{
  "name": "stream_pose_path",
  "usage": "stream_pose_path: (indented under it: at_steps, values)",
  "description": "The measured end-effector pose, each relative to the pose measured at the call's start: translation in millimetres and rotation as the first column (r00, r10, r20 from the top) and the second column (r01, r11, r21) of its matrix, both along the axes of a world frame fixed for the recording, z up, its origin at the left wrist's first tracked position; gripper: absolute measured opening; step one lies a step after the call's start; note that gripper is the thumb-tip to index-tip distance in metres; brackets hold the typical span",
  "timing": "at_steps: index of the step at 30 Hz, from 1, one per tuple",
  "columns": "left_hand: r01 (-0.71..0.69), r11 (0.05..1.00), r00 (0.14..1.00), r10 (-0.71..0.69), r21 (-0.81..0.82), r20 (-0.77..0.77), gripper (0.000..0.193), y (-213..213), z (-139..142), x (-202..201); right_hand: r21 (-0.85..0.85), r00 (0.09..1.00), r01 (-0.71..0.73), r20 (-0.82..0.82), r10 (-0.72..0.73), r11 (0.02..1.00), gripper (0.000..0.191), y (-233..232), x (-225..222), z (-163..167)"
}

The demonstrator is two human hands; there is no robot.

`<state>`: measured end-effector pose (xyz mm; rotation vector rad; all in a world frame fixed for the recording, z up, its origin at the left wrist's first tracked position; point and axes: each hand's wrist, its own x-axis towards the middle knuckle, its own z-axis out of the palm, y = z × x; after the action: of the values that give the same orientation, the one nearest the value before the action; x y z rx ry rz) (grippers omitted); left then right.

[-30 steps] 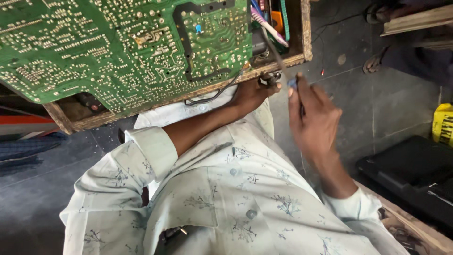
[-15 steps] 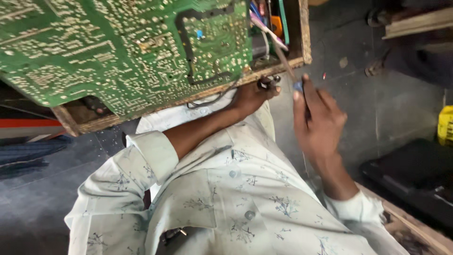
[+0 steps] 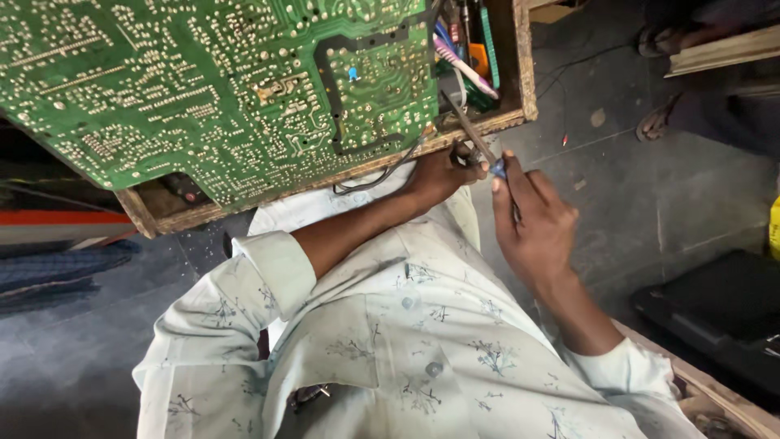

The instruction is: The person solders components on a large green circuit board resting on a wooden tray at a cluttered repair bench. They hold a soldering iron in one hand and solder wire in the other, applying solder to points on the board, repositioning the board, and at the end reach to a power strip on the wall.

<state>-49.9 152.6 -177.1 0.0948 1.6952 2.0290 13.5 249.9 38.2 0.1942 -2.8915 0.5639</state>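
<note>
A soldering iron (image 3: 470, 132) is slanting up toward the lower right corner of a large green circuit board (image 3: 219, 89), its thin metal shaft touching or nearly touching the board's edge; I cannot tell which. The right hand (image 3: 532, 223) is gripping the iron's blue handle just below that corner, fingers curled around it and thumb pressing along the top. The left hand (image 3: 443, 171) is reaching in under the same corner of the board, fingers bent close together at the iron's shaft, but what they are pinching, if anything, is too small to make out. The board itself is lying solder side up, tilting across a worn wooden frame (image 3: 520, 73) that is bordering it on the right and along the bottom. Black wires (image 3: 378, 179) are looping out from under the board's lower edge, near the left hand. To the right of the board, inside the frame, a pink-handled brush (image 3: 463, 65) and some green and orange tools are lying in a heap. Below the board, the person's pale patterned shirt (image 3: 390, 358) is filling the foreground, the left sleeve rolled up. Farther right of the board, a grey concrete floor (image 3: 626, 187) is stretching out, with a black case (image 3: 715, 317) sitting on it.
</note>
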Motion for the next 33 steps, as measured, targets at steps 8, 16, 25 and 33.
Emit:
stream_pose_path:
  at_steps: [8,16,25,33]
  values:
    - [0.159,0.983,0.986,-0.162,-0.092,-0.027,0.042,-9.6,2.4,0.0,-0.046,0.993,-0.006,-0.115,0.001,0.999,0.021,30.2,-49.8,19.2]
    - [0.348,0.926,0.932,-0.326,0.145,-0.157,0.048,-67.7,93.9,9.1,-0.082,0.963,-0.231,-0.159,0.216,0.97,0.027,13.9,-108.8,27.5]
    - [-0.037,0.998,0.994,0.042,0.058,-0.097,0.031,-108.0,221.9,20.4,0.027,0.821,-0.353,-0.47,0.323,0.935,0.039,15.4,-52.3,15.0]
    - [-0.311,0.934,0.83,0.176,-0.177,-0.529,0.033,-105.2,272.7,17.8,0.007,0.675,-0.481,-0.635,0.376,0.876,0.051,-1.6,-31.3,-3.8]
